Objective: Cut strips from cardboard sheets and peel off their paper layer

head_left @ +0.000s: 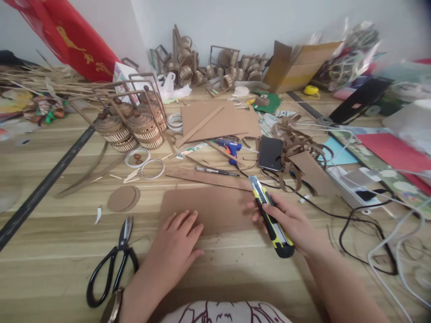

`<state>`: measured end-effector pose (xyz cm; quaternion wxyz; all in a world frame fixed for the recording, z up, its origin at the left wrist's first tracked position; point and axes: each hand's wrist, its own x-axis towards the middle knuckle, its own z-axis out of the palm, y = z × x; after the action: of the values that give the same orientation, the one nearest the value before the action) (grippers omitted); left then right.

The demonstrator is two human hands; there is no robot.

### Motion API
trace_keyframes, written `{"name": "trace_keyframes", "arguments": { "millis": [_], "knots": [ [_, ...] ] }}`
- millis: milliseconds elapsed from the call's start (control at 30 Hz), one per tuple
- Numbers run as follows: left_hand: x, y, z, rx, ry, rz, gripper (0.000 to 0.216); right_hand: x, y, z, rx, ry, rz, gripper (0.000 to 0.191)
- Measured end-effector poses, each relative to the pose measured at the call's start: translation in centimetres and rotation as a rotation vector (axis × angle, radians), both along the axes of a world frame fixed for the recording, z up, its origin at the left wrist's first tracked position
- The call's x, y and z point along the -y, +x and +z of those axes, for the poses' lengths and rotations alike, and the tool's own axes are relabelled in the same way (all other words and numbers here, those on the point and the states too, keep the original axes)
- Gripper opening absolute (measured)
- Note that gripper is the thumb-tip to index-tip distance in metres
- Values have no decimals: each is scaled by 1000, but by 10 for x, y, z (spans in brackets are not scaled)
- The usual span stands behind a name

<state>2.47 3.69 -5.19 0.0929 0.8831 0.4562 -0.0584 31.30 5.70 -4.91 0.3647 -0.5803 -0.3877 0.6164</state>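
My right hand is wrapped round a yellow and black utility knife, its tip pointing up and away from me. Beneath both hands lies a piece of brown cardboard on the wooden table. My left hand rests on the cardboard's left part with its fingers spread and nothing in them. Left of that hand are black-handled scissors with the blades together. Just behind the cardboard lie a long cardboard strip and a black pen.
Several lidded woven miniature baskets stand back left, near white tape rings and cardboard discs. A blue glue gun, a phone and curled brown strips lie ahead. Cables and a power strip spread right.
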Motion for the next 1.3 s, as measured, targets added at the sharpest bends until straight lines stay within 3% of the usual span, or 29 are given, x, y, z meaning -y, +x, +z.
{"name": "trace_keyframes", "arguments": {
  "millis": [233, 433, 667, 900, 1033, 1133, 1200, 1300],
  "knots": [
    [-2, -9, -4, 11, 67, -2, 44, 15, 0, 2, -23, -125, 133, 49],
    [-1, -16, -20, 3, 148, -20, 40, 13, -10, 4, -8, -104, 150, 61],
    [-3, -23, -33, 73, 171, -9, 53, 19, 1, 4, 72, -84, 295, 55],
    [-2, -20, -26, 116, 131, 38, 63, 26, 1, 12, 142, -57, 386, 58],
    [16, -22, -16, 360, 119, 18, 45, 38, 1, 16, 175, -62, 442, 60],
    [34, -25, -4, 581, 30, 28, 34, 49, 2, 19, 169, -50, 454, 59],
    [47, -24, 4, 731, -95, 107, 31, 57, 0, 20, 165, -27, 462, 56],
    [73, -14, 10, 1047, -492, 272, 30, 68, -5, 19, 168, 3, 507, 49]
  ]
}}
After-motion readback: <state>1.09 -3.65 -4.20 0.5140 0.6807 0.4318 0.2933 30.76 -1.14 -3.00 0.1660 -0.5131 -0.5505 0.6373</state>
